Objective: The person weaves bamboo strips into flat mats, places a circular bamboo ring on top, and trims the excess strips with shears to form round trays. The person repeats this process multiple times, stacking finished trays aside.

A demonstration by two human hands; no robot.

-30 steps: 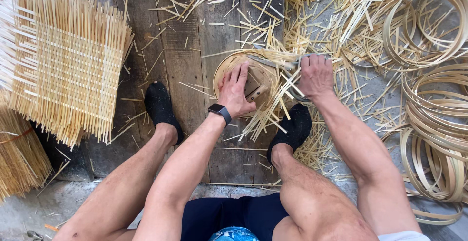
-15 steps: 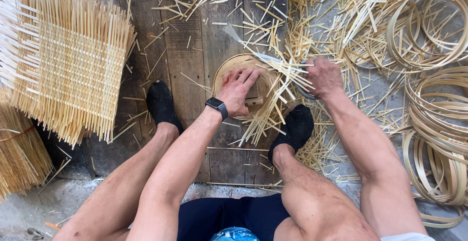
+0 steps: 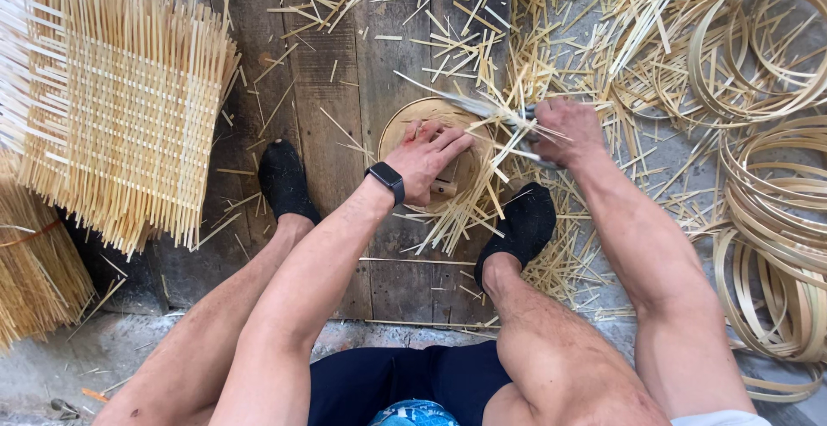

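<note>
Closest to the camera are two bare knees and dark shorts, with two feet in black socks (image 3: 285, 180) planted on the wooden plank floor (image 3: 345, 73), one on each side of the work.

Between the feet sits one round woven bamboo piece (image 3: 405, 124) with a hoop rim, lying flat on the planks. The left hand (image 3: 428, 157), with a black smartwatch (image 3: 387, 181) on the wrist, is pressed flat on top of it, fingers spread and extended, pinning it down rather than gripping. There's a small wooden block just under the palm edge, partly hidden.

The right hand (image 3: 564, 129) is just to the right of the round piece, fingers clenched around a metal cutting tool (image 3: 482, 109) whose blades point left over the loose strip ends sticking out from the rim. Can't tell exactly what kind of tool it is.

Further out: one square woven bamboo mat (image 3: 121, 116) on the left with ragged ends, one bundle of thin sticks (image 3: 34, 271) below it, and a pile of bamboo hoops (image 3: 775, 211) on the right, too overlapped to count. Offcut strips (image 3: 551, 55) are scattered everywhere.
</note>
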